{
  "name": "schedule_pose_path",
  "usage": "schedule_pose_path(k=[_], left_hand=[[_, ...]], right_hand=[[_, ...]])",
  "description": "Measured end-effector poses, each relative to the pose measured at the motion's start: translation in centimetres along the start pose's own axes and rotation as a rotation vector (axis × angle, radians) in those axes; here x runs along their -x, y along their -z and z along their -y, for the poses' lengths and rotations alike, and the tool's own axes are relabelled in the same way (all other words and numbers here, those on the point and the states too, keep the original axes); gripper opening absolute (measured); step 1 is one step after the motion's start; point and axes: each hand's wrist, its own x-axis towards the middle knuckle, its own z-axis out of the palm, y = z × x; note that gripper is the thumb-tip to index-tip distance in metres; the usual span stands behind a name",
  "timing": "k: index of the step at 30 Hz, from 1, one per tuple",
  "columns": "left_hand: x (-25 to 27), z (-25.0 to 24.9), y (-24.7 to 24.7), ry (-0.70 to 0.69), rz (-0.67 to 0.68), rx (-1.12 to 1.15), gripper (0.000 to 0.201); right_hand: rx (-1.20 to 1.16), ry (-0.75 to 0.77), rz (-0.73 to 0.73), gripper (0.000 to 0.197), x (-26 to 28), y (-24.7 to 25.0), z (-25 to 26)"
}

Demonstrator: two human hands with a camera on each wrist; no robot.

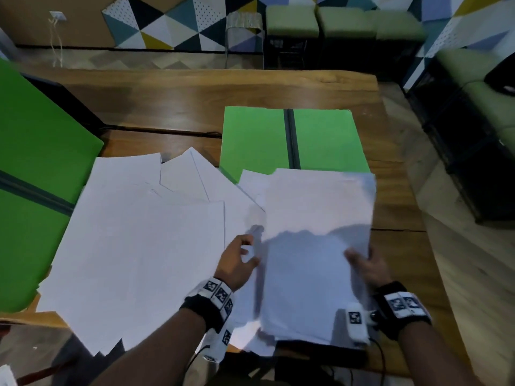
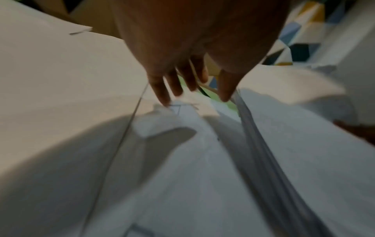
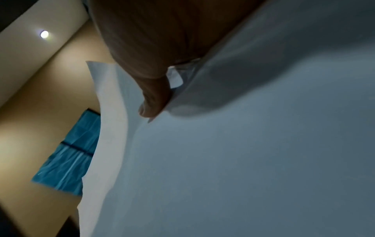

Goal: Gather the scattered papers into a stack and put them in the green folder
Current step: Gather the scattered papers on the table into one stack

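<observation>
White papers (image 1: 145, 240) lie fanned over the wooden table's near left. My right hand (image 1: 365, 264) grips a stack of sheets (image 1: 315, 246) by its right edge and holds it raised off the table, thumb on top; in the right wrist view the thumb (image 3: 154, 102) presses the stack (image 3: 243, 152). My left hand (image 1: 239, 260) hovers with spread, relaxed fingers just left of the stack, over the loose sheets (image 2: 61, 96); its fingertips (image 2: 162, 96) point down at them, beside the stack's edge (image 2: 255, 144). An open green folder (image 1: 323, 140) lies flat behind the stack.
A second green folder (image 1: 36, 162) lies at the table's left, partly under the fanned papers. Bare table (image 1: 195, 101) stretches behind both folders. Green stools (image 1: 292, 20) and a dark crate (image 1: 459, 135) stand beyond the table's far and right edges.
</observation>
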Motion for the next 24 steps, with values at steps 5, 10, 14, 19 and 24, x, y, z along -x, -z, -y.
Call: schedule_pose_path(k=[5, 10, 14, 19, 24], left_hand=[[0.2, 2.5, -1.7, -0.035, 0.016, -0.621, 0.075], [-0.7, 2.5, -1.3, -0.031, 0.057, -0.738, 0.077], [-2.1, 2.6, 2.4, -0.006, -0.210, -0.430, 0.052], [-1.1, 5.5, 9.6, 0.479, -0.817, -0.419, 0.069], [-0.1, 8.0, 14.0, 0.881, -0.635, -0.471, 0.106]], right_hand=[[0.031, -0.069, -0.148, 0.094, -1.9, 8.0, -2.3], [0.405, -0.074, -0.172, 0.048, -5.3, 11.8, -3.6], [0.510, -0.169, -0.213, 0.043, -6.9, 11.9, -5.3], [0.498, -0.203, -0.210, 0.041, -7.3, 11.3, -6.0], [0.467, -0.187, -0.230, 0.048, -6.8, 9.8, -5.7]])
